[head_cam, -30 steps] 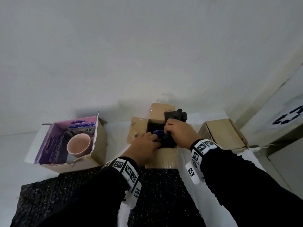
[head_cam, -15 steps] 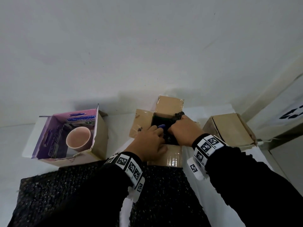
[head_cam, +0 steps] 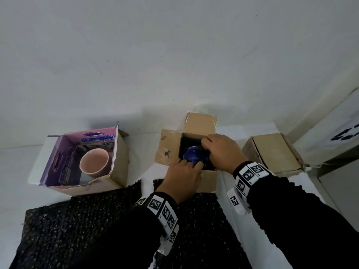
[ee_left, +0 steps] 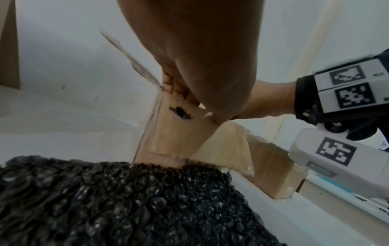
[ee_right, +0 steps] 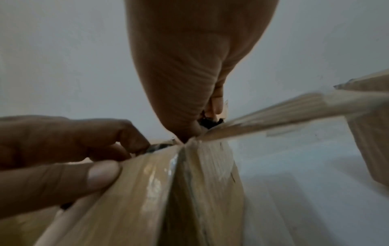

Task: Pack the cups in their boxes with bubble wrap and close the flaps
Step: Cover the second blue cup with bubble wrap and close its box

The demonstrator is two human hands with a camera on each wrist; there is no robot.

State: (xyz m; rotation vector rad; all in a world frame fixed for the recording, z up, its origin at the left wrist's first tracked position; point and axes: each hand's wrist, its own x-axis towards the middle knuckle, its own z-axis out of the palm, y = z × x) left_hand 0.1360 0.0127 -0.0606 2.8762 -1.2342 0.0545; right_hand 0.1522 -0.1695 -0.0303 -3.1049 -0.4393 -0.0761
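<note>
Nearest camera: black bubble wrap sheet spread flat, ready for next cup. Beyond, left hand fingertips pressing blue cup down into middle box; right hand curled, tucking dark wrap beside it. Pink cup waits in purple box; right box closed. White tabletop, pale wall behind.

White surface against a pale wall. On it, left to right: purple box, open; brown box, flaps spread; closed box at right, apart from the others. Nearer, black bubble wrap spread flat, its far edge touching the purple and brown boxes.
</note>
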